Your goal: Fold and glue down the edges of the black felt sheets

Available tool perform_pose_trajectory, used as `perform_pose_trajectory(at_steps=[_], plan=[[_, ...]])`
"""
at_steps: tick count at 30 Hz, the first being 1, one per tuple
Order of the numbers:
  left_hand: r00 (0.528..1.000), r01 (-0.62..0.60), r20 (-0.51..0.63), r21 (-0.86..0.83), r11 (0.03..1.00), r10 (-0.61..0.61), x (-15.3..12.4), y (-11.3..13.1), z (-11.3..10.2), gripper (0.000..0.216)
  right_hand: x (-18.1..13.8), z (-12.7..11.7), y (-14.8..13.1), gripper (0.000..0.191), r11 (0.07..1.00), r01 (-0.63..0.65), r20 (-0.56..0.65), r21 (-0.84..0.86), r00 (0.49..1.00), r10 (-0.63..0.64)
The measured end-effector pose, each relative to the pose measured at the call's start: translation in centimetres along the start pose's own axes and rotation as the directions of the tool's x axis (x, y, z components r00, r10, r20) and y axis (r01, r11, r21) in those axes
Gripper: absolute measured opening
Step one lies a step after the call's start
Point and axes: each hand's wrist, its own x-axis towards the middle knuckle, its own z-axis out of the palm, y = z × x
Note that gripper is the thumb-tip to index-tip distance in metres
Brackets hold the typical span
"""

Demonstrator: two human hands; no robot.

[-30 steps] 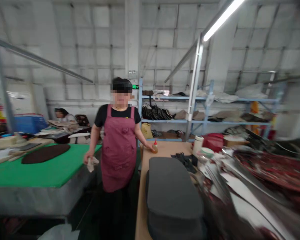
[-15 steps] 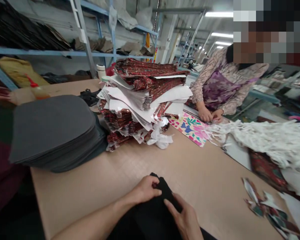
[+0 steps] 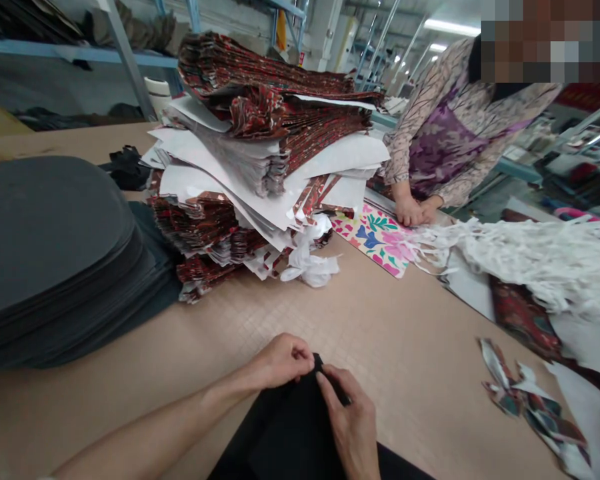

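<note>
A piece of black fabric runs from the bottom edge of the view up to a narrow end on the table. My left hand pinches that end from the left, its fingers curled and pressed together. On the other side my right hand grips the fabric's edge between thumb and fingers. The two hands are close together at the tip. The lower part of the fabric goes out of view.
Beyond my hands stands a tall stack of red patterned pieces and white sheets. Dark grey rounded panels are piled at left. Fabric scraps and white strips lie right. A co-worker handles a floral piece across the brown table.
My hands have come closer together at the fabric's end, and the left fingers have curled tighter. The view has shifted, so the stack looks nearer. The person at far left is out of view.
</note>
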Motion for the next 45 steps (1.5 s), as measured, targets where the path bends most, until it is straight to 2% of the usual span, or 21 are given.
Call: perform_pose_trajectory(at_steps=[2, 5, 9, 12, 17, 19, 24, 27, 30, 34, 36, 41, 45], plan=[[1.000, 0.003, 0.005, -0.004, 1.000, -0.003, 0.1, 0.0, -0.1, 0.019, -0.2, 0.0, 0.1, 0.023, 0.998, 0.064, -0.009, -0.023, 0.998, -0.064], [1.000, 0.017, 0.009, -0.012, 1.000, -0.017, 0.2, 0.2, -0.2, 0.018, -0.4, -0.1, 0.3, 0.018, 0.962, 0.252, -0.024, -0.102, 0.966, -0.256], [0.999, 0.040, 0.012, -0.017, 0.999, -0.040, 0.4, 0.6, -0.3, 0.017, -0.5, -0.3, 0.6, 0.028, 0.822, 0.500, -0.043, -0.272, 0.847, -0.530], [0.998, 0.054, 0.019, 0.001, 0.999, -0.054, 0.5, 0.8, -0.4, 0.017, -0.5, -0.2, 0.8, 0.036, 0.734, 0.567, -0.021, -0.374, 0.786, -0.618], [0.998, 0.046, 0.029, 0.087, 0.995, -0.049, 0.5, 0.9, -0.2, 0.023, -0.4, 0.0, 0.2, 0.037, 0.656, 0.581, 0.038, -0.482, 0.761, -0.647], [0.999, 0.028, 0.015, 0.135, 0.990, -0.030, 0.5, 0.8, -0.1, 0.021, -0.7, -0.6, -0.1, 0.034, 0.655, 0.583, 0.062, -0.480, 0.768, -0.638], [0.995, -0.063, -0.056, 0.285, 0.956, 0.083, -0.1, 1.0, 0.1, 0.013, -2.6, -4.6, 1.1, 0.021, 0.749, 0.530, 0.077, -0.396, 0.833, -0.549], [0.986, -0.103, -0.083, 0.366, 0.925, 0.143, -0.5, 1.4, 0.4, 0.012, -4.0, -7.2, 2.5, 0.013, 0.764, 0.514, 0.119, -0.390, 0.851, -0.512], [0.977, -0.126, -0.095, 0.474, 0.871, 0.193, -0.8, 1.7, 0.7, 0.013, -4.9, -8.4, 3.3, 0.015, 0.772, 0.511, 0.133, -0.378, 0.855, -0.501], [0.958, -0.150, -0.076, 0.691, 0.707, 0.277, -0.9, 2.0, 1.0, 0.013, -5.5, -8.9, 3.8, 0.020, 0.758, 0.523, 0.116, -0.390, 0.845, -0.523], [0.950, -0.158, -0.067, 0.739, 0.655, 0.305, -1.0, 2.2, 1.1, 0.012, -5.8, -9.1, 4.0, 0.022, 0.746, 0.532, 0.126, -0.401, 0.839, -0.530], [0.956, -0.113, -0.087, 0.771, 0.627, 0.280, -0.9, 2.5, 1.3, 0.012, -6.3, -9.8, 4.3, 0.028, 0.695, 0.576, 0.146, -0.430, 0.804, -0.577], [0.963, -0.084, -0.097, 0.776, 0.625, 0.249, -0.9, 2.6, 1.5, 0.010, -6.5, -10.0, 4.4, 0.027, 0.592, 0.639, 0.205, -0.491, 0.745, -0.635]])
